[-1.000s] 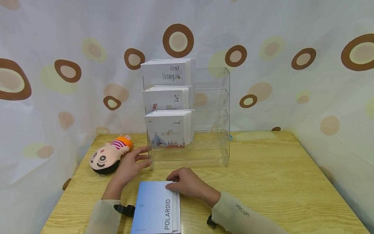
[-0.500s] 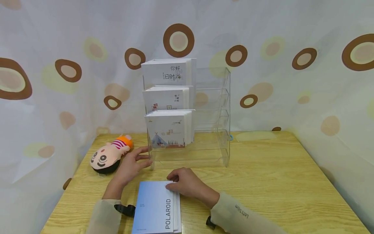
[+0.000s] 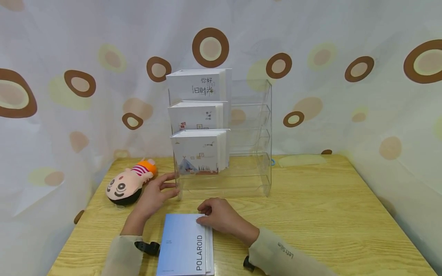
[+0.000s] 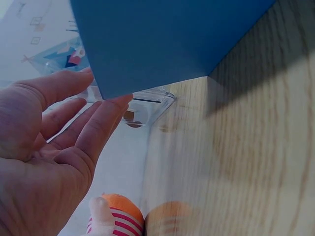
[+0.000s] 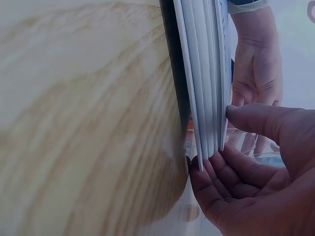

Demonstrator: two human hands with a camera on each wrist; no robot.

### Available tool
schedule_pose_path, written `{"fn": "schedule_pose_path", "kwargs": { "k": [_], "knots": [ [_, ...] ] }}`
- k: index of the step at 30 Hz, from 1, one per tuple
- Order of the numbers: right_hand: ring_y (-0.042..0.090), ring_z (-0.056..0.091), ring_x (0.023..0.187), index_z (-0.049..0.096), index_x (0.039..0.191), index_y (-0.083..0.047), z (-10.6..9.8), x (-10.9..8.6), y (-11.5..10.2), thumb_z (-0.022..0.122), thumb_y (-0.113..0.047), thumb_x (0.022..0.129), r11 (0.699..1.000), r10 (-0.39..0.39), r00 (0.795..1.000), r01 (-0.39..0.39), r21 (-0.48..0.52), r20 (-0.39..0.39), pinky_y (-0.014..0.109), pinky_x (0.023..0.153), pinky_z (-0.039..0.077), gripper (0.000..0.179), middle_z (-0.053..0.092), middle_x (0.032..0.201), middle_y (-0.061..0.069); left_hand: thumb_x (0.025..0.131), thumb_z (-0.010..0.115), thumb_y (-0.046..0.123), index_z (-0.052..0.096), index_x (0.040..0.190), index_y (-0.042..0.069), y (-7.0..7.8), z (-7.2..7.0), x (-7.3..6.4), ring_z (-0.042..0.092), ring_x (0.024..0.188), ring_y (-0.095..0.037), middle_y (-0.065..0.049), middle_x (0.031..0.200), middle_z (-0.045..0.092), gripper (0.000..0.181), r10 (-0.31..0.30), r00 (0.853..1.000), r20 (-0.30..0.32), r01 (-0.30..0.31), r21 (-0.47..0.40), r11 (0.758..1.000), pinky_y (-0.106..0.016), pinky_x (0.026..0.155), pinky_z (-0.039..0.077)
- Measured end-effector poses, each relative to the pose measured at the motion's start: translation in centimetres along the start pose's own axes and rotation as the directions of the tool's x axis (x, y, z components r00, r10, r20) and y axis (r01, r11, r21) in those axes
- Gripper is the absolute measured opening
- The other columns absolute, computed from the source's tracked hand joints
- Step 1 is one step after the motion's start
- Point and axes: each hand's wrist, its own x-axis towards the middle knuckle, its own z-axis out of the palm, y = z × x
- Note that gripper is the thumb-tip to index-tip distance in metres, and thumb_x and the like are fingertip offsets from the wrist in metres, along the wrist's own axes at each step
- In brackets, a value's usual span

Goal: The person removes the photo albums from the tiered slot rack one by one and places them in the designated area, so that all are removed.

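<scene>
Pinching blue, white-paged POLAROID book [image 3: 183, 245]: right hand [image 3: 221, 217]; left hand [image 3: 154, 196] spread at rack [image 3: 241, 182]

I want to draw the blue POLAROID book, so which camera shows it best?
The head view: there the blue POLAROID book shows its cover and big lettering. The right wrist view shows white page edges and the right hand gripping a corner; the left wrist view shows only a plain blue part, cut off.

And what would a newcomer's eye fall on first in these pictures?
Probably the clear rack near the centre, with white books tiered on its left side. Next, the blue POLAROID book before it, the right hand pinching its far right corner. The cartoon-faced doll lies left of the rack.
</scene>
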Motion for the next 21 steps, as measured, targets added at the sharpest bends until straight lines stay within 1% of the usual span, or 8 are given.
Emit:
{"fn": "schedule_pose_path", "kwargs": {
  "k": [6,13,21],
  "knots": [
    [0.012,0.066,0.092,0.081,0.119,-0.003,0.02,-0.08,0.02,0.088,-0.018,0.094,1.000,0.010,1.000,-0.010,0.023,-0.005,0.030,0.083,0.058,0.030,0.077,0.105,0.004,0.108,0.076,0.017,0.056,0.164,0.014,-0.06,0.00,0.00,0.063,0.148,-0.042,-0.016,0.169,0.055,0.059,0.003,1.000,0.001,-0.003,0.001,1.000,-0.055,0.115,0.062],
    [0.013,0.067,0.095,0.081,0.121,-0.002,0.10,-0.10,0.00,0.087,-0.019,0.095,1.000,0.000,1.000,0.000,0.008,-0.003,0.033,0.086,0.059,0.032,0.078,0.109,0.005,0.108,0.076,0.017,0.055,0.164,0.010,-0.29,-0.02,-0.01,0.062,0.148,-0.043,-0.018,0.168,0.057,0.060,0.024,1.000,0.007,-0.024,-0.009,1.000,-0.055,0.116,0.061],
    [0.014,0.067,0.096,0.080,0.121,-0.002,0.27,-0.10,-0.05,0.087,-0.019,0.095,1.000,0.006,1.000,-0.005,0.011,-0.009,0.035,0.088,0.060,0.031,0.077,0.109,0.005,0.108,0.075,0.017,0.055,0.164,0.011,-0.31,-0.06,-0.01,0.062,0.148,-0.043,-0.018,0.168,0.056,0.060,0.024,1.000,0.006,-0.023,-0.002,1.000,-0.055,0.116,0.061]
  ]
}}
